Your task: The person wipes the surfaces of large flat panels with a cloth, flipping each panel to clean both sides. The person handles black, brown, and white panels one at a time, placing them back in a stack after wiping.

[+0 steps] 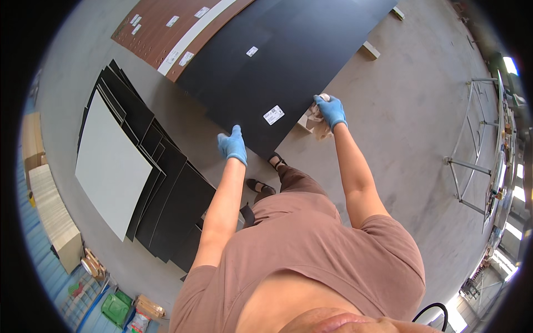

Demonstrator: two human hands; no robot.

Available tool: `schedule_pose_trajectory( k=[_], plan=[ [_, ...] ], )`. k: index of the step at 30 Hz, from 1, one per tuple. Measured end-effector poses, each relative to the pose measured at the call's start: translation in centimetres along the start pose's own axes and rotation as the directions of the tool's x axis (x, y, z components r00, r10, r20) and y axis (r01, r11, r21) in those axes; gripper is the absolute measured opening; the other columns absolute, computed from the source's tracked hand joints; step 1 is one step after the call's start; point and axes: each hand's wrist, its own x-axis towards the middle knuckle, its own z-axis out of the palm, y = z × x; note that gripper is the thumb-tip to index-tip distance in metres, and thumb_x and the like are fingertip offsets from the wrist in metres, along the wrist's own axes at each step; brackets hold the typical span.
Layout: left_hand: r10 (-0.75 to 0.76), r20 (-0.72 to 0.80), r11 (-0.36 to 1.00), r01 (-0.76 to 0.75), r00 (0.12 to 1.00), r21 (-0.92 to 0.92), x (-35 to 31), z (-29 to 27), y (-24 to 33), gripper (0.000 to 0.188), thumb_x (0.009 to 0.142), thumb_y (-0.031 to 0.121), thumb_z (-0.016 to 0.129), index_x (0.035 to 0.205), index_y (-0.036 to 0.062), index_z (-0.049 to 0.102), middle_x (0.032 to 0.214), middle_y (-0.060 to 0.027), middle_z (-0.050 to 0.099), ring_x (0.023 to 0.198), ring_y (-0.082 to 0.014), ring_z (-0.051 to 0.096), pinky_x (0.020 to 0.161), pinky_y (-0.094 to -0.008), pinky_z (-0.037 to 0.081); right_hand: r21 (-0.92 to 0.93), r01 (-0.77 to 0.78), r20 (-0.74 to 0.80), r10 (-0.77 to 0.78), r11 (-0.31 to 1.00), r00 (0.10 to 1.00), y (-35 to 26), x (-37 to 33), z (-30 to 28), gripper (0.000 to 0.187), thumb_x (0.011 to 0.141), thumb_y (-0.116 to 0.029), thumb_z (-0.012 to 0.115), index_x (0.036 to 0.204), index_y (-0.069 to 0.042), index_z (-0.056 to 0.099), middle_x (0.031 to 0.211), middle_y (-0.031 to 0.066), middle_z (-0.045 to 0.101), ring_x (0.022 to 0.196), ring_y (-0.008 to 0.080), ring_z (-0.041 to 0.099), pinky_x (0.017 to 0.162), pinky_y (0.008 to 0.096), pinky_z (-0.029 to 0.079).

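A large black panel (261, 72) lies in front of me, with a white label (273, 115) near its closest corner. My left hand (232, 146), in a blue glove, is beside the panel's left edge. Its thumb stands apart from the fingers, and nothing shows in it. In another blue glove, my right hand (333, 111) is at the panel's right edge, closed on a crumpled beige rag (322, 129). Part of the rag hangs below the fingers, and a bit of it pokes out above them.
Brown panels (158, 28) lie at the far left. Black panels (172, 188) and a pale grey panel (111, 166) are stacked to my left. Wooden supports (371, 51) jut from beneath the large panel. A metal frame (469, 164) stands at right, a green bin (115, 307) at lower left.
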Motion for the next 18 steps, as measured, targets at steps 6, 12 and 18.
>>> schedule_pose_trajectory(
  k=[6, 12, 18],
  plan=[
    [0.104, -0.041, 0.988, -0.108, 0.994, -0.114, 1.3, 1.6, -1.0, 0.042, 0.089, 0.031, 0.078, 0.086, -0.0062, 0.058, 0.087, -0.0201, 0.066, 0.082, -0.0279, 0.063, 0.078, -0.0461, 0.051, -0.161, -0.034, 0.017, 0.037, 0.986, 0.999, -2.9, 0.7, 0.7, 0.044, 0.087, -0.047, 0.072, 0.105, -0.008, 0.078, 0.104, 0.0139, 0.078, 0.101, 0.0313, 0.074, 0.091, 0.0426, 0.056],
    [0.128, -0.011, 0.990, -0.127, 0.992, 0.054, -0.5, -0.1, 1.2, 0.038, 0.086, 0.030, 0.074, 0.091, -0.0052, 0.062, 0.093, -0.0286, 0.069, 0.092, -0.0448, 0.068, 0.083, -0.0507, 0.053, -0.211, -0.012, 0.016, 0.016, 0.977, 1.000, -3.8, 0.6, 0.4, 0.044, 0.086, -0.047, 0.072, 0.103, -0.007, 0.078, 0.102, 0.0142, 0.078, 0.098, 0.0313, 0.075, 0.091, 0.0429, 0.056],
    [0.159, -0.013, 0.975, -0.155, 0.987, 0.159, -0.8, 0.2, 2.4, 0.038, 0.087, 0.033, 0.072, 0.100, -0.0024, 0.065, 0.108, -0.0270, 0.070, 0.105, -0.0445, 0.067, 0.093, -0.0510, 0.052, -0.278, 0.010, 0.042, 0.001, 0.961, 0.999, -3.9, 1.4, 0.6, 0.043, 0.086, -0.044, 0.071, 0.103, -0.005, 0.077, 0.101, 0.0152, 0.078, 0.097, 0.0326, 0.075, 0.091, 0.0435, 0.056]
  ],
)
